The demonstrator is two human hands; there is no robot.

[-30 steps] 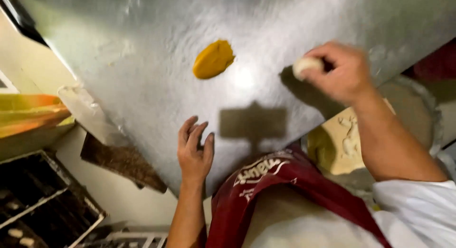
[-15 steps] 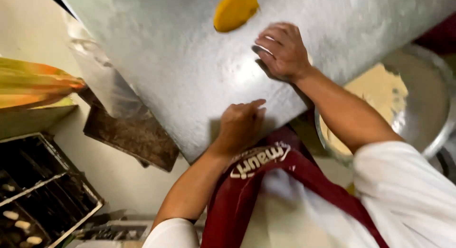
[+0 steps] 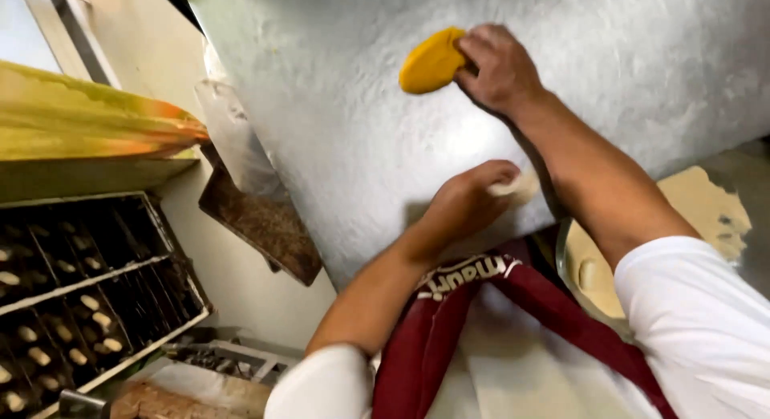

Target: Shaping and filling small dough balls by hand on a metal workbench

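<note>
— The surface [image 3: 321, 146]?
— Dull grey metal, floury and matt.
— The yellow dough [image 3: 431, 62]?
— Smooth and soft, faintly satin.
— The apron [image 3: 449, 331]?
— Dark red cloth, matt; the bowl [image 3: 746, 186] looks like brushed metal.

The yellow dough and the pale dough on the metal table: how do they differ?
The yellow dough is deep orange-yellow, the pale dough cream-white. The yellow dough looks larger and lies farther up the metal table, touched by the right hand; the pale dough sits near the edge under the left hand. Both rest on the table.
</note>
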